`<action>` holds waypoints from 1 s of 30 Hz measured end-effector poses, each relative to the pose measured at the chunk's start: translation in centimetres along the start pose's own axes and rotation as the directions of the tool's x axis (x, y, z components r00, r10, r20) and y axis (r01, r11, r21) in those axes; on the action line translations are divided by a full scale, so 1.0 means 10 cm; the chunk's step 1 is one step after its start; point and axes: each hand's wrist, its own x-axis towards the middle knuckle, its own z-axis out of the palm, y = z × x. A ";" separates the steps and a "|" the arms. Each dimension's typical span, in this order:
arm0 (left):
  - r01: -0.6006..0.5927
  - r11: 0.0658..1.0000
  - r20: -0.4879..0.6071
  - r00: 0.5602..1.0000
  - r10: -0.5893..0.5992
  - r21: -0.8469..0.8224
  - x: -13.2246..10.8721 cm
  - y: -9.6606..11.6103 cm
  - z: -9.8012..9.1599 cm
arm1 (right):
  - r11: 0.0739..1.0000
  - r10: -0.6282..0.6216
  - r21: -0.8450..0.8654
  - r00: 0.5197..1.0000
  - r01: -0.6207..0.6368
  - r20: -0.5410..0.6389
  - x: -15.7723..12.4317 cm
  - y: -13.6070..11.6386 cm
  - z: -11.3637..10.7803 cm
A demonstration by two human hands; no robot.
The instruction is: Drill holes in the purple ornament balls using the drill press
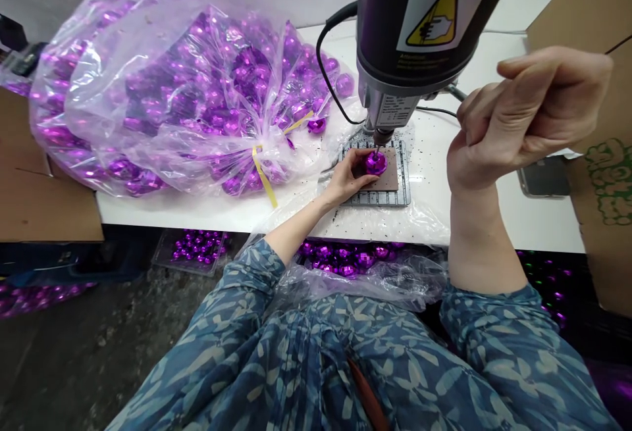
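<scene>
With thumb and fingers, my left hand (pixel 346 178) grips a shiny purple faceted ball (pixel 376 163) on a brown board (pixel 391 179). The board lies on the slotted metal base (pixel 405 189) of a bench drill press (pixel 419 36). Directly above the ball is the drill bit (pixel 376 151), its tip at the ball's top; whether it has entered the ball I cannot tell. My right hand (pixel 530 112) is raised at the right of the machine, fingers curled around the feed lever (pixel 456 93). Most of that lever is hidden by the hand.
A large clear bag (pixel 162 89) of purple balls, tied with yellow ribbon (pixel 265 177), fills the table's left. Below the table edge, more balls (pixel 345 258) lie in plastic. A phone (pixel 544 176) and cardboard box (pixel 605 174) are at right. Dark shavings surround the base.
</scene>
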 end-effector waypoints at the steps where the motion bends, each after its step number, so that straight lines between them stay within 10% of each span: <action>1: 0.001 1.000 0.001 1.000 -0.001 0.000 0.00 0.00 0.00 | 1.000 -0.009 -0.006 1.000 0.009 -0.007 -0.02 0.01 0.00; 19: -0.020 0.999 0.009 1.000 0.020 0.041 -0.02 -0.01 0.01 | 0.979 -0.159 -0.132 0.987 0.155 -0.023 -0.31 0.36 -0.29; 30: 0.027 0.990 -0.162 0.987 -0.004 0.137 -0.09 0.27 -0.01 | 0.990 0.133 -0.050 0.990 -0.135 -0.041 0.48 -0.05 0.38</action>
